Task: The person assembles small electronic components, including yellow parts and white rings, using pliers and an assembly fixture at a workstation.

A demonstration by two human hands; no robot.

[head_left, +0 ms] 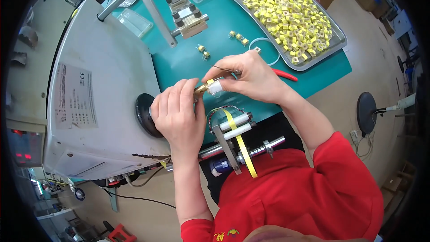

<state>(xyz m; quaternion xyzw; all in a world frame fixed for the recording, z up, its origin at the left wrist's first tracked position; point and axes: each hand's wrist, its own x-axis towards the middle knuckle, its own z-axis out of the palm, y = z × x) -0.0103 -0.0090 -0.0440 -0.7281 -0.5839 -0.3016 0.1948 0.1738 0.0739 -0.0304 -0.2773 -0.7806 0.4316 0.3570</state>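
My left hand point(179, 112) is closed round a brass-coloured spindle point(201, 89), beside the black round disc point(145, 114) on the machine's side. A small yellow-taped coil point(210, 82) sits at the spindle's tip, between both hands. My right hand point(255, 78) pinches close to this coil, a white piece point(215, 86) at its thumb tip. In the same hand lies a slim tool with a thin dark metal tip point(227, 70) and a red handle point(285, 75); its middle is hidden by the hand. Several finished-looking yellow coils point(203, 53) lie beyond on the green mat.
A metal tray point(309, 66) heaped with yellow coils stands at the far right. The big white machine point(105, 80) fills the left. A metal arm point(154, 11) with a clamp block point(188, 18) overhangs the mat. Nearer me, a roller bracket point(228, 148) carries yellow tape point(242, 145).
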